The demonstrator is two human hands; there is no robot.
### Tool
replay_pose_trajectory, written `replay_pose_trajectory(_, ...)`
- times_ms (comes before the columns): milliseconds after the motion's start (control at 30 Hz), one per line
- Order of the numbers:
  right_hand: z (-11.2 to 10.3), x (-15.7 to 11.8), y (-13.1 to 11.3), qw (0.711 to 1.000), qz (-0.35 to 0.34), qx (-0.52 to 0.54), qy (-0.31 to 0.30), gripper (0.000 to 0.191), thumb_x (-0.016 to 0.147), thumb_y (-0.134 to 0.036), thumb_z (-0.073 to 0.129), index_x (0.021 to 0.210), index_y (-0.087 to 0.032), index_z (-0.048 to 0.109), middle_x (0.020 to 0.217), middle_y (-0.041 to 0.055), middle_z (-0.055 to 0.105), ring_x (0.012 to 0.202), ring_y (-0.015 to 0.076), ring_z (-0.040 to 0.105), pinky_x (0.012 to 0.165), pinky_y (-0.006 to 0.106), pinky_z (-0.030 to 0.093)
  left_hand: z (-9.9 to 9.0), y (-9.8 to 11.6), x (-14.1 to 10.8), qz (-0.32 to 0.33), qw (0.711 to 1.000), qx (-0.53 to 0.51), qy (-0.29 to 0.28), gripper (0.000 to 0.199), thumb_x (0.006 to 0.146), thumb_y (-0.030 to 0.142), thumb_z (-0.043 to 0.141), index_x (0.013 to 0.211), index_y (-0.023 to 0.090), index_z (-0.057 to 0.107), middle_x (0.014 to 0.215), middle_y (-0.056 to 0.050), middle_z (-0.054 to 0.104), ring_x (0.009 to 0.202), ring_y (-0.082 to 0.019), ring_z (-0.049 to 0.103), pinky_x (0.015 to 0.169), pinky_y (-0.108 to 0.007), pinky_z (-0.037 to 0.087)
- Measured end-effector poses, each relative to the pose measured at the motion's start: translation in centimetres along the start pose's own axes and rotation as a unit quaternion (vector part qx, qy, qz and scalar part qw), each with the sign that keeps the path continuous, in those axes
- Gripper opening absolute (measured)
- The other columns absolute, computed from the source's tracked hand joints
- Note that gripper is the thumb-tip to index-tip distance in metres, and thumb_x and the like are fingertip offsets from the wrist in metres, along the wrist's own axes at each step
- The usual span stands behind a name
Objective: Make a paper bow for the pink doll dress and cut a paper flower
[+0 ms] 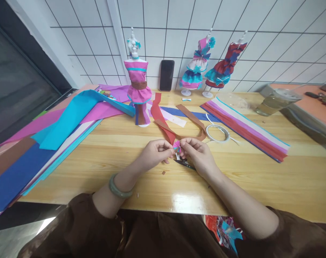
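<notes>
Between my fingertips is a small pleated crepe paper bow point(176, 145), pink with some turquoise. My left hand point(157, 154) pinches its left side, and my right hand point(199, 154) grips it from the right. Black scissors point(184, 164) lie on the table under my right hand, which partly covers them. A scrap of brown paper point(163, 172) rests nearer to me. Just beyond my hands are a red paper strip point(163, 123), a brown paper strip point(192, 118) and a roll of white tape point(218, 133).
A mannequin in a pink dress point(137, 79) stands ahead; two more dressed mannequins point(193, 68) are by the wall, near a propped phone point(167, 75). Long coloured paper strips point(68, 118) cover the left side. To the right are stacked paper point(246, 129) and a cup of liquid point(275, 102).
</notes>
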State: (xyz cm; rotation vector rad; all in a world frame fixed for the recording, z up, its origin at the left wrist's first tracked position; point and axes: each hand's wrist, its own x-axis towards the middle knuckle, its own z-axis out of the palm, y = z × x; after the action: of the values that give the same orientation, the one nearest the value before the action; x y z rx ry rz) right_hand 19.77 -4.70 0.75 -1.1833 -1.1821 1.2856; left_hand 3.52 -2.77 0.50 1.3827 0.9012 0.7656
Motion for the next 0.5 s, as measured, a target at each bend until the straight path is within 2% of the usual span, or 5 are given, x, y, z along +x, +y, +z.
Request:
replay_pose_trajectory(233,-0.14,0.12,0.49,1.0,-0.002,0.015,-0.004,0.025,0.075,-0.041,0.06,0.076,-0.017,0.058,0.053,-0.0025,0.055,0.043,0.0082,0.047,0.045,0.021,0.04,0.2,-0.06,-0.01,-0.008,1.0,0.019,-0.01,0.019,0.072,0.031,0.058,0.072,0.012,0.057,0.066,-0.003,0.059,0.051,-0.007,0.054,0.05,-0.019,0.047)
replay_pose_trajectory(367,0.06,-0.09,-0.01,1.0,-0.005,-0.019,0.002,0.025,0.076,-0.041,0.059,0.076,-0.016,0.057,0.052,-0.0023,0.054,0.044,0.0087,0.047,0.045,0.021,0.04,0.09,-0.26,0.03,-0.013,1.0,0.011,-0.018,0.02,0.072,0.032,0.059,0.075,0.012,0.057,0.068,-0.003,0.059,0.055,-0.008,0.053,0.052,-0.02,0.046)
replay_pose_trajectory(500,0.44,-0.39,-0.32,0.998,-0.032,-0.057,0.002,0.024,0.077,-0.041,0.057,0.076,-0.017,0.056,0.053,-0.0023,0.053,0.047,0.0093,0.047,0.047,0.021,0.04,-0.03,-0.11,0.08,-0.006,1.0,-0.022,0.005,0.026,0.067,0.029,0.066,0.083,0.014,0.052,0.073,-0.002,0.058,0.058,-0.008,0.052,0.05,-0.019,0.044)
